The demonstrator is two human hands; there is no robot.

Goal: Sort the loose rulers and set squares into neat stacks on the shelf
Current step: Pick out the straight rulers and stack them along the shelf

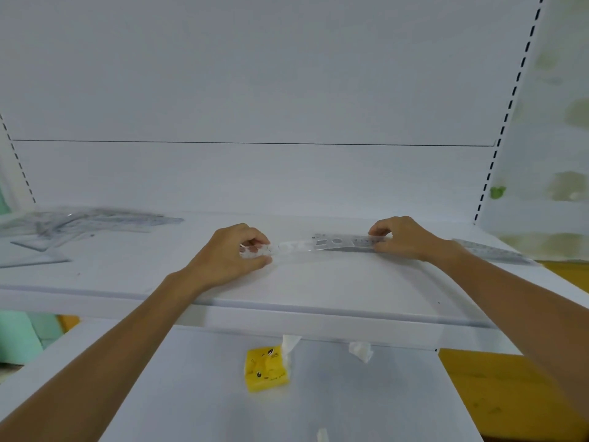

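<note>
Left hand (231,256) and right hand (400,236) pinch opposite ends of a clear ruler (322,244) mid-shelf (318,291); loose pile of rulers (79,223) at shelf's left edge.

A: Notes on the person, please. Hands first.
B: Left hand (228,255) and right hand (403,237), both bare. Knuckles and finger joints show plainly. The nails are too small to judge.
A: Arms?
B: Left forearm (127,333) and right forearm (516,301), both uncovered from the wrist to the frame edge. Slim wrists and smooth outlines.
A: Markings?
B: Can't tell at this sharpness.
</note>
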